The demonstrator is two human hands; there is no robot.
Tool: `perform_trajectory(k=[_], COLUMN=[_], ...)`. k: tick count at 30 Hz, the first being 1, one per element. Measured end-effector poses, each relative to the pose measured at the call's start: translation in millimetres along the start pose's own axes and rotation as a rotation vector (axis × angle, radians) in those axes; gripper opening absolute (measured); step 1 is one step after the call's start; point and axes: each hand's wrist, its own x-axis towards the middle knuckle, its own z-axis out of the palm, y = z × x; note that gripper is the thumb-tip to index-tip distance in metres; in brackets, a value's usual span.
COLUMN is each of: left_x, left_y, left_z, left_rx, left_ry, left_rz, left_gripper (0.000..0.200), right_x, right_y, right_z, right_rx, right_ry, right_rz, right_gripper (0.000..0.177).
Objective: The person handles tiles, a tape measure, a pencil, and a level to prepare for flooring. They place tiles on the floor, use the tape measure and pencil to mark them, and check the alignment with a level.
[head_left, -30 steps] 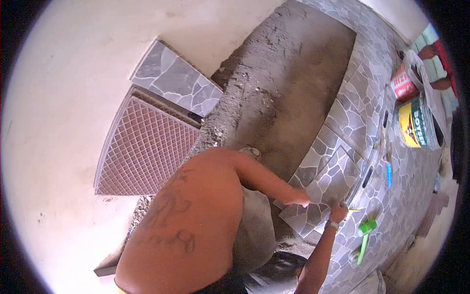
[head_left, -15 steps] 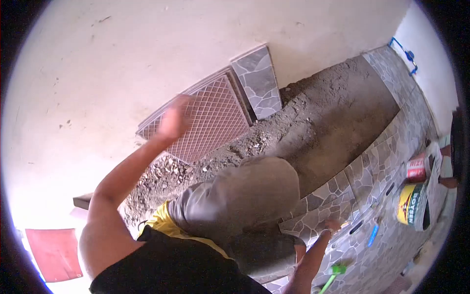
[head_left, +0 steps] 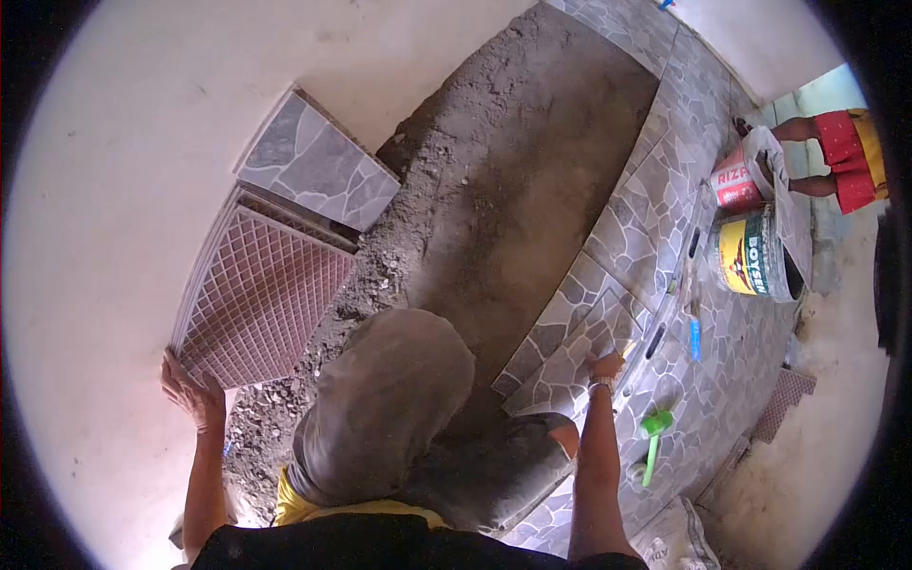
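Two buckets (head_left: pixel 750 253); left hand (head_left: pixel 198 395) splayed at one tile stack (head_left: pixel 266 296); right hand's (head_left: pixel 605 367) grip unclear

Your brown, lattice-backed tile stack (head_left: pixel 266 294) is leaning against the wall (head_left: pixel 114 237); your gray stone-patterned tile (head_left: pixel 560 375) is lying flat.

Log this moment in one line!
left hand: touching corner of brown grid-backed tile stack | right hand: at grey stone-patterned tile | green mallet: unheld
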Motion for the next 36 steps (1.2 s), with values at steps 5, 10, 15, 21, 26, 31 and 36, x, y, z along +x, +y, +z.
perform_trajectory(k=[5, 10, 15, 21, 26, 31, 36], left_x=[2.4, 16.7, 10.7, 14.4, 132.4, 212.9, 209.9], left_y=[3.3, -10.3, -39.2, -22.1, 112.0, 222.8, 259.4], left_z=[3.0, -23.1, -1.0, -24.7, -54.4, -3.5, 37.9], left_rx=[-0.015, -0.043, -0.025, -0.075, -0.652, -0.143, -0.128], left_ry=[0.010, -0.069, 0.018, -0.134, -0.137, -0.126, -0.007], left_rz=[-0.132, -0.110, 0.077, 0.058, 0.324, 0.262, 0.124], left_gripper=[0.069, 0.052, 0.049, 0.060, 0.053, 0.076, 0.082], right_x=[13.2, 34.7, -5.2, 21.1, 5.2, 53.2, -49.3], right_y=[14.5, 22.4, -1.8, 21.1, 30.1, 57.4, 15.4], right_z=[16.1, 42.2, -1.7, 44.9, 37.8, 127.7, -29.5], right_rx=[0.088, -0.121, 0.107, -0.019, -0.061, -0.105, 0.259], right_ry=[-0.076, -0.205, -0.061, 0.074, -0.009, 0.113, -0.142], right_rz=[0.039, -0.056, 0.001, -0.300, -0.306, -0.357, -0.126], right_gripper=[0.093, 0.117, 0.087, 0.044, 0.033, 0.040, 0.052])
